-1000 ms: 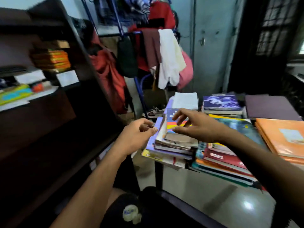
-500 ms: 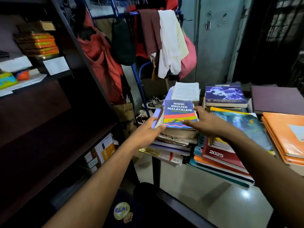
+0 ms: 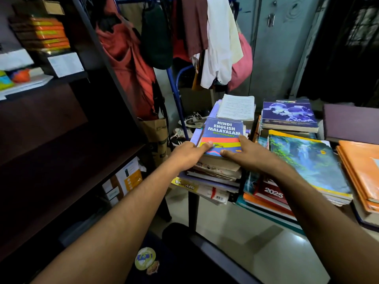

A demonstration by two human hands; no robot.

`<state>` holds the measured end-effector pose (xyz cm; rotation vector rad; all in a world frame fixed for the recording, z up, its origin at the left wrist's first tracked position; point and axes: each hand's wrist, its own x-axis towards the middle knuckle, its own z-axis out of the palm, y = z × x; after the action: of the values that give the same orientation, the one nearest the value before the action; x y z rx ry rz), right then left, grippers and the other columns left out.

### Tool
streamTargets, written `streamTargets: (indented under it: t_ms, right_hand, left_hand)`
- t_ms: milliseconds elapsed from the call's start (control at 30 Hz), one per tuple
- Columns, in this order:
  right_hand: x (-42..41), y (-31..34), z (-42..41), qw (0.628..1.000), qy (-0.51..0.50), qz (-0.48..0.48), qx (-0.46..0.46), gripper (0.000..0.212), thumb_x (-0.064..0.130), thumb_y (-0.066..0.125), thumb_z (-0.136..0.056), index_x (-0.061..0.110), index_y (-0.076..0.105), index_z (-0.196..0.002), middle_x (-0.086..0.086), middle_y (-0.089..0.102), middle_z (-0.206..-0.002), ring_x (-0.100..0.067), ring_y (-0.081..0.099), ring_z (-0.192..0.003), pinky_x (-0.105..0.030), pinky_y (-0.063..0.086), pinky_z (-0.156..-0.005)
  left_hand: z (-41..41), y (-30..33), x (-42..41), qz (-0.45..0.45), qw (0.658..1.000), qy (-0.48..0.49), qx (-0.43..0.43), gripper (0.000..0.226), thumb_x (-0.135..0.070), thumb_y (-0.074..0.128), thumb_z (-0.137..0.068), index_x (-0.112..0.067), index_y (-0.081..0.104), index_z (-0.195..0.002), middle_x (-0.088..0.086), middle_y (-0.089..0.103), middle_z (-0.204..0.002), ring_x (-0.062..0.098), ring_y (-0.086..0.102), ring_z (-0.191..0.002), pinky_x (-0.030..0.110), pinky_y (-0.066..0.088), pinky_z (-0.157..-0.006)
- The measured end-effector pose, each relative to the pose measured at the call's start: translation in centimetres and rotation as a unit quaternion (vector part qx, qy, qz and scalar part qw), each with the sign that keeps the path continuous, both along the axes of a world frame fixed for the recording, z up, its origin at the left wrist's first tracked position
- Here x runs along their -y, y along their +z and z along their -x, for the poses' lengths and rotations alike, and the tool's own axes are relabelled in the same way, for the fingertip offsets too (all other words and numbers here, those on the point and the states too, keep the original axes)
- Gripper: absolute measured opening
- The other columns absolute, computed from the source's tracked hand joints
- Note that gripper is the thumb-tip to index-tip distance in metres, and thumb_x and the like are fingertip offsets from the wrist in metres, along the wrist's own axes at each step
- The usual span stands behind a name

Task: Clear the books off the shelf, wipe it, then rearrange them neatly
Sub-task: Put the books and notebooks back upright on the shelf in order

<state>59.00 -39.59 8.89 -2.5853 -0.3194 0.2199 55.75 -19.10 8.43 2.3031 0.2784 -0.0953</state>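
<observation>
- Two bare arms reach forward from the bottom of my view toward a table stacked with books.
- My left hand (image 3: 187, 153) grips the near left corner of the dictionary (image 3: 222, 136), thumb lying on its cover, the other fingers hidden under the edge.
- My right hand (image 3: 246, 153) grips the near right corner, thumb and one finger flat on the cover, the rest curled down the side.
- That blue dictionary lies flat, cover up, on top of the leftmost book pile (image 3: 213, 177), at the table's (image 3: 193, 210) left edge. Its long axis runs away from me, and the title reads upright toward me.
- Behind it on the same pile sits a white printed booklet (image 3: 235, 107).
- To the right, just beside, is a waterfall-cover book (image 3: 303, 158) on another pile; orange books (image 3: 361, 171) lie at the right edge.
- At my left stands the dark shelf (image 3: 61, 160), its middle board bare.
- Clothes (image 3: 219, 44) hang on a rack behind the table.
</observation>
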Motion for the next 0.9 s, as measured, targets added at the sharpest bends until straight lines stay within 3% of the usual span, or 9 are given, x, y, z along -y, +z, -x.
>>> streamTargets:
  t_ms: [100, 167, 233, 400, 567, 633, 733, 833, 900]
  right_hand:
    - [0.0, -0.1, 0.0, 1.0, 0.002, -0.007, -0.007, 0.075, 0.072, 0.055, -0.088, 0.019, 0.041, -0.14, -0.007, 0.06, -0.134, -0.028, 0.059, -0.111, -0.041, 0.05, -0.095]
    - [0.1, -0.1, 0.0, 1.0, -0.001, -0.018, -0.009, 0.074, 0.074, 0.055, -0.087, 0.022, 0.043, -0.138, -0.005, 0.061, -0.131, -0.026, 0.06, -0.109, -0.041, 0.05, -0.095]
    - [0.1, -0.2, 0.2, 1.0, 0.0, -0.02, -0.007, 0.074, 0.074, 0.054, -0.087, 0.023, 0.041, -0.139, -0.004, 0.062, -0.128, -0.026, 0.061, -0.106, -0.042, 0.051, -0.094]
    - [0.0, -0.3, 0.5, 0.998, 0.003, -0.054, -0.02, 0.085, 0.083, 0.052, -0.073, 0.025, 0.043, -0.135, 0.0, 0.063, -0.122, -0.022, 0.063, -0.102, -0.042, 0.053, -0.091]
    - [-1.1, -0.4, 1.5, 0.996, 0.023, -0.082, -0.022, 0.062, 0.068, 0.059, -0.088, 0.026, 0.046, -0.131, 0.003, 0.061, -0.122, -0.02, 0.06, -0.103, -0.035, 0.047, -0.083]
    - [-2.1, -0.5, 2.2, 0.994, 0.034, -0.098, -0.018, 0.068, 0.067, 0.059, -0.088, 0.026, 0.041, -0.14, 0.003, 0.061, -0.13, -0.021, 0.059, -0.11, -0.033, 0.046, -0.085]
    - [-3.7, -0.7, 3.2, 0.995, 0.044, -0.086, -0.01, 0.088, 0.065, 0.058, -0.091, 0.02, 0.022, -0.157, -0.001, 0.054, -0.144, -0.024, 0.055, -0.126, -0.032, 0.043, -0.089]
    - [-4.9, -0.5, 4.0, 0.99, 0.063, -0.123, -0.002, 0.079, 0.061, 0.059, -0.092, 0.02, 0.03, -0.152, 0.0, 0.053, -0.146, -0.024, 0.054, -0.128, -0.035, 0.046, -0.098]
    - [-6.0, -0.3, 4.3, 0.985, 0.074, -0.155, 0.003, 0.07, 0.055, 0.061, -0.094, 0.022, 0.034, -0.15, 0.003, 0.051, -0.145, -0.02, 0.052, -0.128, -0.029, 0.041, -0.092]
  left_hand:
    - [0.0, -0.1, 0.7, -0.031, 1.0, -0.005, 0.0, 0.065, -0.089, 0.046, -0.076, -0.025, 0.056, -0.073, 0.01, 0.064, -0.104, 0.029, 0.063, -0.1, 0.034, 0.044, -0.073]
    - [-0.1, -0.1, 0.8, 0.017, 1.0, 0.016, 0.0, 0.079, -0.093, 0.049, -0.059, -0.023, 0.07, -0.087, 0.009, 0.069, -0.112, 0.027, 0.066, -0.103, 0.036, 0.053, -0.087]
    - [-0.4, -0.3, 0.8, 0.074, 0.995, 0.065, 0.011, 0.085, -0.088, 0.058, -0.054, -0.018, 0.075, -0.1, 0.007, 0.071, -0.109, 0.025, 0.068, -0.099, 0.036, 0.056, -0.087]
    - [-1.0, -0.6, 0.4, 0.085, 0.994, 0.069, 0.003, 0.06, -0.073, 0.069, -0.072, -0.018, 0.073, -0.096, 0.005, 0.072, -0.101, 0.023, 0.069, -0.093, 0.033, 0.052, -0.073]
    - [-1.2, 0.4, -1.1, 0.111, 0.991, 0.073, -0.009, 0.061, -0.07, 0.077, -0.062, -0.016, 0.075, -0.091, 0.005, 0.076, -0.091, 0.023, 0.074, -0.083, 0.036, 0.06, -0.08]
    - [-1.1, 0.6, -2.0, 0.159, 0.984, 0.083, -0.021, 0.054, -0.06, 0.079, -0.071, -0.013, 0.074, -0.097, 0.008, 0.077, -0.089, 0.022, 0.073, -0.075, 0.031, 0.055, -0.071]
    - [0.0, 0.6, -3.4, 0.234, 0.968, 0.073, -0.062, 0.043, -0.046, 0.077, -0.083, -0.011, 0.072, -0.108, 0.014, 0.077, -0.093, 0.023, 0.07, -0.07, 0.034, 0.056, -0.074]
    - [1.5, 0.5, -4.8, 0.282, 0.956, 0.07, -0.046, 0.025, -0.037, 0.077, -0.087, -0.013, 0.073, -0.092, 0.015, 0.073, -0.086, 0.023, 0.067, -0.062, 0.041, 0.057, -0.076]
    - [2.7, 0.3, -6.1, 0.301, 0.949, 0.098, -0.007, 0.023, -0.034, 0.078, -0.086, -0.016, 0.064, -0.083, 0.012, 0.07, -0.081, 0.022, 0.065, -0.062, 0.04, 0.056, -0.073]
